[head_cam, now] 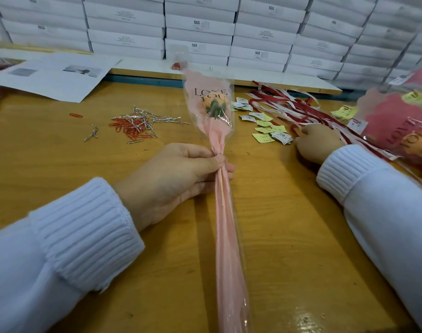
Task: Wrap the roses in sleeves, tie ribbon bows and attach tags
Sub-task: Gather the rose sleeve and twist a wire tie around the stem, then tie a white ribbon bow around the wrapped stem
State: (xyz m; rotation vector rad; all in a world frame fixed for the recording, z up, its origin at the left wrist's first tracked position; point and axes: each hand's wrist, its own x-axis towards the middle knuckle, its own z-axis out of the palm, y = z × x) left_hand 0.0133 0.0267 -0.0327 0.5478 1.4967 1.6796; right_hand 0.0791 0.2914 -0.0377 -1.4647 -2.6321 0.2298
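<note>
— At the middle of the wooden worktop point(289, 212), what does the peach rose in its clear-and-pink sleeve point(212, 131) say?
— "LOVE YOU". White cardboard boxes point(198, 25) along the far edge read "SGS".
— Hands?
— Left hand point(176, 179) clenches the gathered neck. Right hand point(318, 145) is at the red-and-white ribbons point(289, 109) near the right edge; I cannot tell its grip.
</note>
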